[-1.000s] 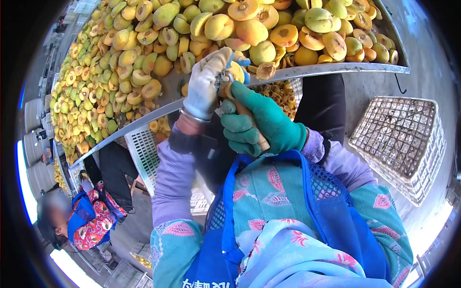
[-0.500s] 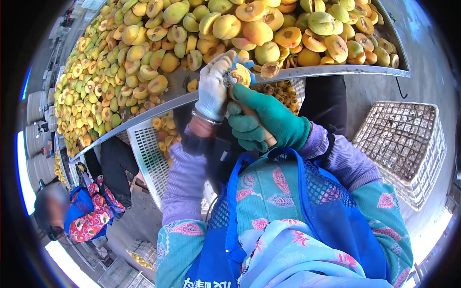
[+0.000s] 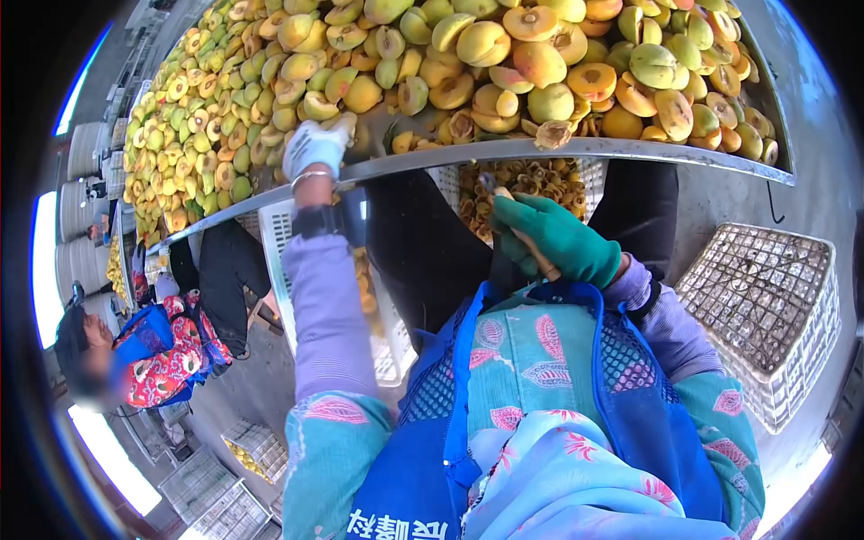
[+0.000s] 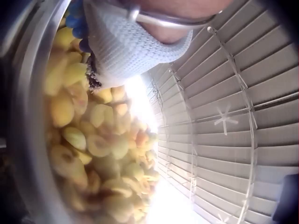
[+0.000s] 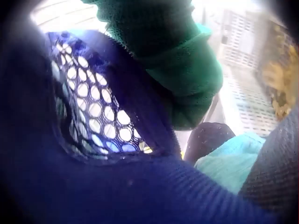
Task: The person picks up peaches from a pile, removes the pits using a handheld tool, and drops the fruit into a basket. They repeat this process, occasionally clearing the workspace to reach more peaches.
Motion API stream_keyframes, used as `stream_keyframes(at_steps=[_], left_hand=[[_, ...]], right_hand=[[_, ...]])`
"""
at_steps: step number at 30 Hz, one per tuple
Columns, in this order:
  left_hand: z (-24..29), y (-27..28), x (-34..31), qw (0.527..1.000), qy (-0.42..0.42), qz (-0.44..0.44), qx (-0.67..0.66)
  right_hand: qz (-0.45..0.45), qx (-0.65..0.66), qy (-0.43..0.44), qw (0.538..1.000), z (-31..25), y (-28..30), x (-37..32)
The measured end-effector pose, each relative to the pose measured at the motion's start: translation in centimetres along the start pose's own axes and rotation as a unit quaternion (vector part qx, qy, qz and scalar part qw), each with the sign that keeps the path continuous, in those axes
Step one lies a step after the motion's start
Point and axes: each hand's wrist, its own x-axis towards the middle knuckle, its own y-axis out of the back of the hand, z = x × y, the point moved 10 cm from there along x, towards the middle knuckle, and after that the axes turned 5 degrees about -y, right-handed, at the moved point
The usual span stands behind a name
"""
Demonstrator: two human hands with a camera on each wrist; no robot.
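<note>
In a white glove with blue fingertips, the left hand is over the near edge of a metal tray of halved yellow-green fruit. The left wrist view shows the same hand above the fruit; its blue fingertips are partly cut off, and whether they hold anything is hidden. The right hand, gloved in green, grips a wooden-handled tool below the tray, metal tip pointing up and left. In the right wrist view the green glove shows, but not the tool.
The tray's metal rim crosses in front of the body. Beneath it, a crate holds fruit scraps. Another white crate stands below left; stacked crates stand at the right. Another person sits at the left.
The left hand has parted from the right and moved left over the tray. The yellow fruit piece formerly between the hands no longer shows there. The right hand is lower, still gripping the tool.
</note>
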Motion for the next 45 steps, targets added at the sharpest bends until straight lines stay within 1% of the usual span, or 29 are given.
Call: stream_keyframes(at_steps=[1, 2, 3, 4, 5, 6, 7, 8, 9, 10, 11, 12, 14, 15, 17, 18, 19, 20, 21, 24, 25, 27, 28, 29, 31, 34, 37, 40, 45], left_hand=[[1.1, -1.0, 0.8, 0.999, -0.037, -0.005, 0.017], [2.2, -1.1, 1.0, 0.996, -0.085, 0.03, 0.008], [3.0, -2.3, 1.2, 0.991, -0.124, -0.014, 0.042], [4.1, -2.0, -0.4, 0.985, -0.172, -0.022, 0.009], [4.0, -1.9, -1.3, 0.975, -0.174, -0.018, -0.14], [4.4, -2.5, -2.6, 0.938, -0.171, -0.052, -0.299], [4.8, -3.1, -3.9, 0.866, -0.154, -0.087, -0.469], [5.2, -3.6, -5.3, 0.778, -0.128, -0.118, -0.604], [6.2, -3.9, -6.7, 0.694, -0.099, -0.166, -0.693], [8.4, -4.4, -8.1, 0.592, -0.072, -0.219, -0.773], [9.5, -4.2, -9.2, 0.615, -0.079, -0.209, -0.757], [9.9, -3.1, -9.4, 0.719, -0.135, -0.132, -0.669], [10.2, -3.0, -10.0, 0.682, -0.105, -0.179, -0.702], [10.2, -2.9, -10.0, 0.672, -0.102, -0.181, -0.711], [10.3, -2.7, -9.7, 0.652, -0.098, -0.179, -0.73], [10.4, -2.8, -9.6, 0.629, -0.087, -0.182, -0.751], [10.6, -3.3, -9.7, 0.606, -0.074, -0.185, -0.77], [10.8, -3.9, -9.8, 0.582, -0.061, -0.191, -0.788], [10.8, -5.6, -9.6, 0.57, -0.072, -0.233, -0.784], [10.9, -4.6, -10.0, 0.594, -0.05, -0.155, -0.788], [11.8, -4.8, -10.6, 0.56, -0.051, -0.192, -0.804], [12.5, -4.8, -10.5, 0.514, -0.067, -0.213, -0.828], [12.7, -4.7, -10.5, 0.49, -0.075, -0.223, -0.839], [12.9, -4.8, -10.6, 0.479, -0.069, -0.236, -0.843], [13.1, -4.6, -10.8, 0.457, -0.059, -0.258, -0.849], [13.5, -4.0, -10.9, 0.463, -0.063, -0.208, -0.859], [13.8, -3.2, -11.0, 0.504, -0.107, -0.173, -0.839], [14.3, -4.1, -11.1, 0.464, -0.061, -0.232, -0.853], [13.8, -4.0, -10.8, 0.461, -0.03, -0.224, -0.858]], right_hand=[[0.002, -0.013, 0.033, 0.999, -1.3, -0.2, 0.0], [0.004, -0.026, 0.067, 0.997, -2.8, -0.5, -0.2], [0.022, -0.037, 0.074, 0.996, -4.0, -0.9, -0.5], [0.039, -0.062, 0.118, 0.99, -5.4, -1.3, -0.2], [0.059, -0.089, 0.161, 0.981, -6.8, -1.7, -0.1], [0.08, -0.128, 0.238, 0.959, -8.2, -2.2, 0.4], [0.103, -0.15, 0.273, 0.945, -8.7, -2.6, 0.9], [0.129, -0.172, 0.306, 0.927, -9.1, -3.0, 1.4], [0.161, -0.176, 0.306, 0.921, -9.3, -3.0, 2.1], [0.203, -0.182, 0.306, 0.912, -9.4, -2.0, 2.6], [0.254, -0.163, 0.343, 0.889, -9.8, -1.0, 2.8], [0.241, -0.119, 0.329, 0.905, -9.3, 0.1, 3.7], [0.206, -0.029, 0.302, 0.93, -10.0, 1.1, 4.0], [0.208, -0.064, 0.342, 0.914, -10.7, 1.3, 3.3], [0.24, -0.149, 0.368, 0.886, -11.0, 0.7, 1.4], [0.255, -0.192, 0.38, 0.868, -11.0, 0.1, 0.2], [0.255, -0.245, 0.36, 0.863, -10.6, -0.4, -0.2], [0.248, -0.238, 0.362, 0.867, -10.4, -0.4, 0.0], [0.242, -0.229, 0.363, 0.87, -10.0, -0.5, 0.4], [0.241, -0.233, 0.372, 0.866, -9.4, -0.6, 0.8], [0.242, -0.239, 0.376, 0.862, -9.3, -0.6, 0.8], [0.26, -0.282, 0.383, 0.841, -9.2, -0.6, 0.7], [0.258, -0.271, 0.375, 0.848, -9.1, -0.4, 0.7], [0.256, -0.259, 0.368, 0.855, -9.0, -0.3, 0.7], [0.229, -0.17, 0.331, 0.9, -8.8, 0.0, 0.9], [0.223, -0.159, 0.316, 0.908, -8.9, -0.6, 0.2], [0.215, -0.118, 0.317, 0.916, -8.5, 0.0, 1.2], [0.181, -0.051, 0.288, 0.939, -7.7, 0.1, 1.7], [0.153, -0.03, 0.258, 0.953, -7.9, -0.4, 0.5]])
